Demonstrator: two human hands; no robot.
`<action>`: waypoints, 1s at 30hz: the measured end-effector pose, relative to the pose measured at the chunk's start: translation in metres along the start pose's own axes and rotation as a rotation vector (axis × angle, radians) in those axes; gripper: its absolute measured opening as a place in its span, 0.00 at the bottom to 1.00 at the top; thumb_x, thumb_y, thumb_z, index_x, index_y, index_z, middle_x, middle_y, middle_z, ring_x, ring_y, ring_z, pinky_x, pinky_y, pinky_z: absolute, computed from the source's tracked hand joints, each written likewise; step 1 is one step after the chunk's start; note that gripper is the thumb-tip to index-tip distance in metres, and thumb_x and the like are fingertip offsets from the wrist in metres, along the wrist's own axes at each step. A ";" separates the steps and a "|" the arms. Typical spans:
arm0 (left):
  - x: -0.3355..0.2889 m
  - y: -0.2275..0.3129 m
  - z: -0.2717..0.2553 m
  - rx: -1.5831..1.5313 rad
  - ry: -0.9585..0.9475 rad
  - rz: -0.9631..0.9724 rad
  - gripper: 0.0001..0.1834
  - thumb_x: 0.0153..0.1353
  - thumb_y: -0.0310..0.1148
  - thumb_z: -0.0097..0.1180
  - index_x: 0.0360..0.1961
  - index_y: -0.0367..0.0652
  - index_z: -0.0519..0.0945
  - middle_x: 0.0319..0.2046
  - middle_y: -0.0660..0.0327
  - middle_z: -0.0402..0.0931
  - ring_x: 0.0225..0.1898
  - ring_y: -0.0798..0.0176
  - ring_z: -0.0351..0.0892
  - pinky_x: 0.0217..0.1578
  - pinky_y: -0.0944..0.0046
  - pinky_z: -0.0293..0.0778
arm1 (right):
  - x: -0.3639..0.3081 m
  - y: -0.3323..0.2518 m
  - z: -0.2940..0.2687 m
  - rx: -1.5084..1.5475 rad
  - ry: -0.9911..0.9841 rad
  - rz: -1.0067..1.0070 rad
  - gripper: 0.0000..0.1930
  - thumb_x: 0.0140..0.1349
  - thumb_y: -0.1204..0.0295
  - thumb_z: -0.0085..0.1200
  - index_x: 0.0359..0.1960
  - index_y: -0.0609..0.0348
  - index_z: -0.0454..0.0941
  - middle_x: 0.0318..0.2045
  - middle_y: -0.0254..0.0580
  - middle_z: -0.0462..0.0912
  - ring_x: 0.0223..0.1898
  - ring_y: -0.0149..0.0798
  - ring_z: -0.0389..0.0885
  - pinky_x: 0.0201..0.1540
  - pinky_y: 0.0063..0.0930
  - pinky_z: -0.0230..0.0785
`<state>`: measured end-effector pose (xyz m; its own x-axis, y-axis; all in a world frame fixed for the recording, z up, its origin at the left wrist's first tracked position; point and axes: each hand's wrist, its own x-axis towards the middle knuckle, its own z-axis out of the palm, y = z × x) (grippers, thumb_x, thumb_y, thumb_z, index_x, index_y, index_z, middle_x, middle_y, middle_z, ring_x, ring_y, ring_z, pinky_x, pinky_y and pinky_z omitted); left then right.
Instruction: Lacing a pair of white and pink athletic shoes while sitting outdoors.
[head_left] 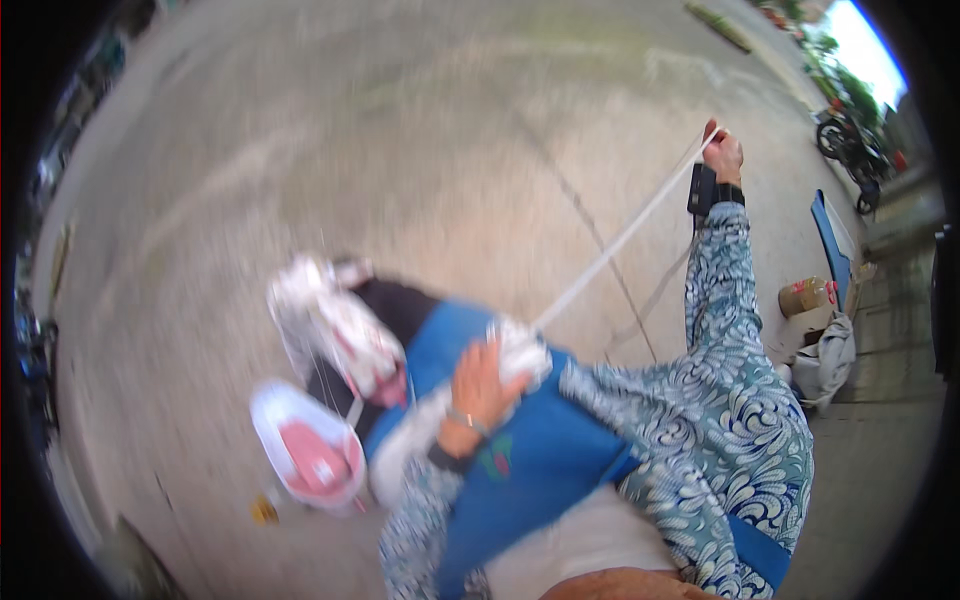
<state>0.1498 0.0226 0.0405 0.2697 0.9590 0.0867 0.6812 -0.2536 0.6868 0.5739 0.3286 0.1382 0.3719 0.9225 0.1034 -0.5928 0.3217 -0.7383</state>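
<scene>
Over the blue lap [545, 450], the left hand [483, 385] presses closed on a white shoe [470, 405] while the raised right hand [722, 152] grips 1 taut white lace [620, 240].

A white shoelace [620, 238] — pulled taut, slanting up from a white sneaker [420, 425].

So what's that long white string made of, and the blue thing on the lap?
The white strip looks like flat, matte fabric tape: it runs thin and taut between the right hand and the left hand. The blue apron seems to be soft woven cloth, dull, draping over the lap. Blur leaves both uncertain.
</scene>
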 end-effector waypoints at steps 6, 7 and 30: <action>0.014 0.009 -0.047 -0.183 0.084 -0.137 0.41 0.42 0.40 0.67 0.55 0.34 0.62 0.49 0.46 0.64 0.49 0.48 0.68 0.48 0.58 0.66 | -0.119 0.052 0.130 -0.044 -0.680 0.209 0.15 0.64 0.60 0.44 0.44 0.57 0.72 0.31 0.35 0.77 0.20 0.23 0.72 0.18 0.13 0.66; 0.019 0.007 -0.059 -0.177 0.261 -0.063 0.45 0.41 0.40 0.68 0.57 0.34 0.59 0.53 0.45 0.61 0.52 0.50 0.66 0.51 0.58 0.64 | -0.170 0.069 0.171 -0.472 -0.874 0.011 0.16 0.63 0.59 0.46 0.45 0.57 0.71 0.38 0.37 0.76 0.24 0.23 0.73 0.20 0.12 0.67; -0.012 -0.015 -0.158 -1.582 0.653 -0.142 0.15 0.66 0.42 0.40 0.31 0.44 0.72 0.15 0.71 0.59 0.15 0.75 0.56 0.22 0.71 0.62 | -0.298 0.140 0.185 -0.679 -1.638 0.642 0.17 0.60 0.59 0.52 0.34 0.64 0.77 0.20 0.27 0.70 0.23 0.21 0.65 0.23 0.20 0.59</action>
<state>0.0284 0.0351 0.1434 -0.3028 0.9516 -0.0520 -0.7178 -0.1918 0.6693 0.2479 0.1382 0.1279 -0.9621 0.2483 -0.1128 0.1514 0.1419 -0.9782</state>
